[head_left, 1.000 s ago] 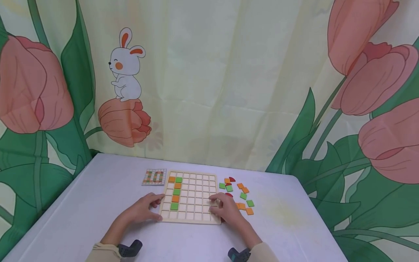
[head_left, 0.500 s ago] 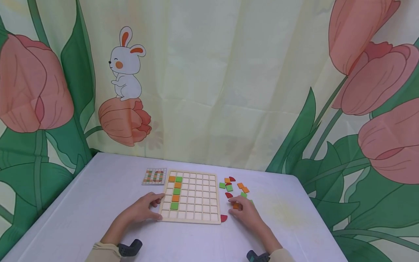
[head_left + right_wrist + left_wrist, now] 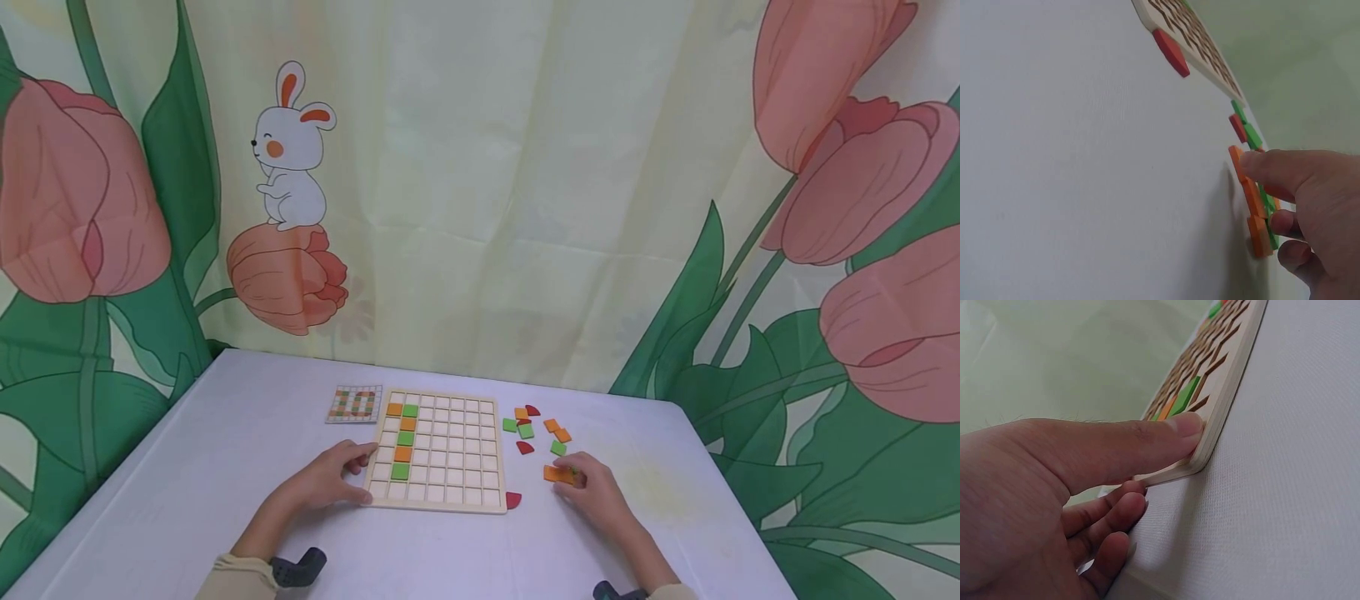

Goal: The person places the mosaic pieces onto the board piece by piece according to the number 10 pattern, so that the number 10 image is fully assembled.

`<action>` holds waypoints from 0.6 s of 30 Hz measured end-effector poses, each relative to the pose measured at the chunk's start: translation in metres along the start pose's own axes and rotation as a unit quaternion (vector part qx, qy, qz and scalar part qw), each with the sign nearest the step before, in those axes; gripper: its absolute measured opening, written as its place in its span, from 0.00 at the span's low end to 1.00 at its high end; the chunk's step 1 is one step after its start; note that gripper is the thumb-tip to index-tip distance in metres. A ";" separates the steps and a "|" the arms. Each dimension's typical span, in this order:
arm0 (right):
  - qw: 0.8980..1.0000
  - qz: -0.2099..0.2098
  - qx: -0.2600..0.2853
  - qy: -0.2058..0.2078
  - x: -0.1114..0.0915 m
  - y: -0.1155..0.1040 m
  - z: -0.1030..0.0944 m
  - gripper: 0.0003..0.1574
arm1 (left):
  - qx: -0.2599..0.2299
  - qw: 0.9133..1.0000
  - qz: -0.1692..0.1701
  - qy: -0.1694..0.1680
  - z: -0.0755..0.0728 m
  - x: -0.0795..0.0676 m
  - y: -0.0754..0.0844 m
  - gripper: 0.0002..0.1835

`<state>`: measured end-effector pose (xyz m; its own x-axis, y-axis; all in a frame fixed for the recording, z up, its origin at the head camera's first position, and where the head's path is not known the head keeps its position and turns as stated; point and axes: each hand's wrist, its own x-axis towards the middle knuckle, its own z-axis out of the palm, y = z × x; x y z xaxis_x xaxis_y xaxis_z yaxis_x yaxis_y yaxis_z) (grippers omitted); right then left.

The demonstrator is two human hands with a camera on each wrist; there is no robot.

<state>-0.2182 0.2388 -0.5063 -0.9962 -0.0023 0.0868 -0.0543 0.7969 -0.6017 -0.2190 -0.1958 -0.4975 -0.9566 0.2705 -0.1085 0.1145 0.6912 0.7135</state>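
Observation:
On a white-covered table lies a square wooden grid board [image 3: 442, 505], with several orange and green tiles set in its left columns. My left hand [image 3: 326, 477] rests at the board's near left corner. In the left wrist view, its thumb [image 3: 1172, 434] lies on the rim and its other fingers bend beside the edge. Right of the board, my right hand [image 3: 600, 492] is over a group of orange tiles [image 3: 551, 474]; thumb and index finger stand apart around them. In the right wrist view, the thumb [image 3: 1266, 165] overlaps one orange tile [image 3: 1254, 199]'s neighbour; the index finger is mostly hidden.
A small pattern card [image 3: 354, 404] lies left of the board's far corner. Loose green tiles [image 3: 526, 431], orange tiles [image 3: 562, 435] and red quarter-round pieces [image 3: 525, 448] lie right of the board. One red piece [image 3: 513, 500] sits against its near right corner. A printed curtain [image 3: 480, 208] hangs behind.
My right hand has moved right, from the board's right side to the loose orange tiles, uncovering the red piece by the near right corner. The left hand and board stay put.

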 end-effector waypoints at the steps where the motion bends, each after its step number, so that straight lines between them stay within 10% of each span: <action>1: 1.000 0.003 -0.003 0.000 0.000 0.002 -0.002 0.20 | 0.001 1.000 0.000 0.000 0.000 0.000 0.000 0.46; 18: 0.999 0.029 -0.019 -0.013 -0.007 0.027 -0.020 0.18 | 0.007 1.000 -0.004 0.001 0.000 -0.001 0.003 0.46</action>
<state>-0.2111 0.2727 -0.5069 -0.9991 0.0289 0.0309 0.0059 0.8182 -0.5750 -0.2176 -0.1946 -0.4952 -0.9580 0.2633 -0.1132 0.1101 0.7029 0.7027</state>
